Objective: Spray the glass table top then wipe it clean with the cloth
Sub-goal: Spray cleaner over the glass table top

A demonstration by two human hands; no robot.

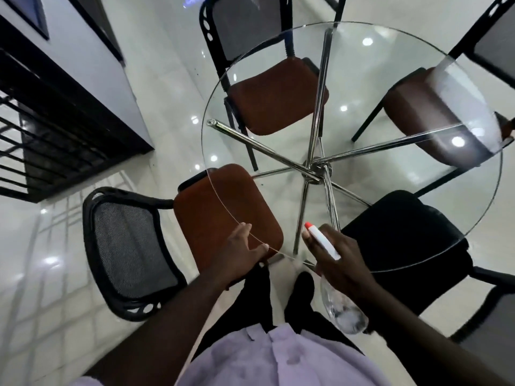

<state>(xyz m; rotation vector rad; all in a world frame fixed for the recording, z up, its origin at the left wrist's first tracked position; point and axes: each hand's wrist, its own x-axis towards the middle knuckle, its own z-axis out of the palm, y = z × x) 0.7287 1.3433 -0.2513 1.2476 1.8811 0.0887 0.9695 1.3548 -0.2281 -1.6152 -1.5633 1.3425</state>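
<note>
While outstretched, right hand [338,256] around bottle [345,316]

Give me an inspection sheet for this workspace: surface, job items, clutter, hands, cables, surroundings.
Surface: round glass top with light reflections; chrome legs show through it.
Job's things: spray bottle held with its red nozzle toward the glass; cloth not seen.
Clutter: nothing seen.
Hands: left hand touches the near rim, fingers fairly straight; right hand grips the bottle.
Cables: nothing seen.
Surroundings: four chairs around the table, glossy tiled floor, dark grille at left.
</note>
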